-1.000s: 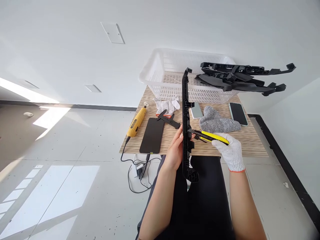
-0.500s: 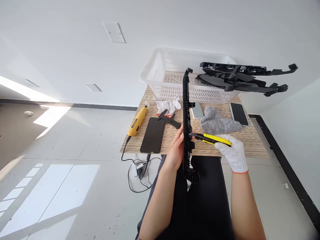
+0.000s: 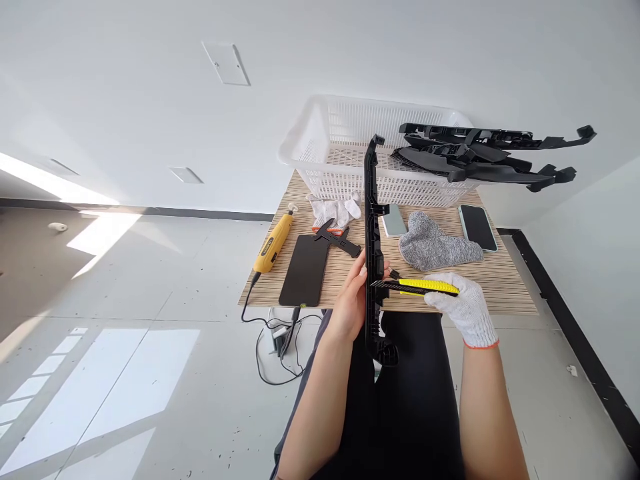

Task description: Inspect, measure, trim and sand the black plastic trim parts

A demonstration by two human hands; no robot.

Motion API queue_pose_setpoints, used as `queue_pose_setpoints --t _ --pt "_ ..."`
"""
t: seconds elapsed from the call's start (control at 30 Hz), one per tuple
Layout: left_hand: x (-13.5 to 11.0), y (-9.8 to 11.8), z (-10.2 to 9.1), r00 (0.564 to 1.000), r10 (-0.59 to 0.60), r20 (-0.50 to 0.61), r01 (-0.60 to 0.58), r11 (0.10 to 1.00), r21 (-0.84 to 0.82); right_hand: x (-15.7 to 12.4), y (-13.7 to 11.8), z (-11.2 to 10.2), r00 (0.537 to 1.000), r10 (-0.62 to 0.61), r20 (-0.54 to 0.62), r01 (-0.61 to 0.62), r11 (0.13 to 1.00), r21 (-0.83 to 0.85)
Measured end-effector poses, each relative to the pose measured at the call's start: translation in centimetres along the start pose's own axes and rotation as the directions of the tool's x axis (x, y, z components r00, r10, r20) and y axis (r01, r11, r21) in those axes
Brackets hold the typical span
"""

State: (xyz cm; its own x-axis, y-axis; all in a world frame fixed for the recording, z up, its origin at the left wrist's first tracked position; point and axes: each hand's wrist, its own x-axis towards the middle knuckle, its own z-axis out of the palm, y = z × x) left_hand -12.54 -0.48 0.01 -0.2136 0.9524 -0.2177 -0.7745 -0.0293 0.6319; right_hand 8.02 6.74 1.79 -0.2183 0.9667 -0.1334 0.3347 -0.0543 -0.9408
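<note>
My bare left hand (image 3: 351, 301) is closed around the lower half of a long black plastic part (image 3: 371, 240), which I hold upright over the table's front edge. In my right hand (image 3: 459, 304), wearing a white knitted glove with an orange hem, is a yellow and black utility knife (image 3: 425, 287). Its blade points left and lies across the front of the black part, just below my left fingertips. Whether the edge bites into the plastic I cannot tell.
Behind stands a white plastic basket (image 3: 345, 175) with several black plastic parts (image 3: 480, 160) jutting right. On the table lie a yellow rotary tool (image 3: 273, 243), a black tablet (image 3: 304, 270), a black caliper (image 3: 340, 239), a white glove (image 3: 337, 212), grey gloves (image 3: 435, 243) and a phone (image 3: 477, 228).
The knife has moved left and slightly down, so its blade now crosses the black part lower than before. My left hand and the part stay almost still.
</note>
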Motion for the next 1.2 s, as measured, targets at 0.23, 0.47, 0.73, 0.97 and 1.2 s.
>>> queue_pose_setpoints --t 0.23,0.47,0.73,0.97,1.2 --pt "-0.12 0.13 0.29 1.0 0.008 -0.018 -0.008 1.0 0.016 -0.29 0.2 0.0 1.0 -0.004 0.01 0.005 0.999 -0.033" --pt "-0.09 0.14 0.28 1.0 0.006 -0.019 -0.006 1.0 0.025 -0.3 0.25 -0.09 1.0 -0.006 0.028 0.007 1.0 -0.03" --pt "-0.15 0.16 0.36 0.999 0.006 -0.037 -0.004 0.999 0.041 -0.16 0.29 0.11 1.0 -0.01 -0.03 0.009 1.0 -0.011" --pt "-0.18 0.21 0.45 1.0 0.009 -0.022 -0.009 1.0 0.025 -0.5 0.18 0.5 0.998 -0.025 -0.055 0.023 0.999 -0.031" --pt "-0.09 0.17 0.45 1.0 0.006 -0.022 -0.005 1.0 0.017 -0.37 0.02 0.26 0.999 -0.01 -0.038 0.009 0.999 -0.031"
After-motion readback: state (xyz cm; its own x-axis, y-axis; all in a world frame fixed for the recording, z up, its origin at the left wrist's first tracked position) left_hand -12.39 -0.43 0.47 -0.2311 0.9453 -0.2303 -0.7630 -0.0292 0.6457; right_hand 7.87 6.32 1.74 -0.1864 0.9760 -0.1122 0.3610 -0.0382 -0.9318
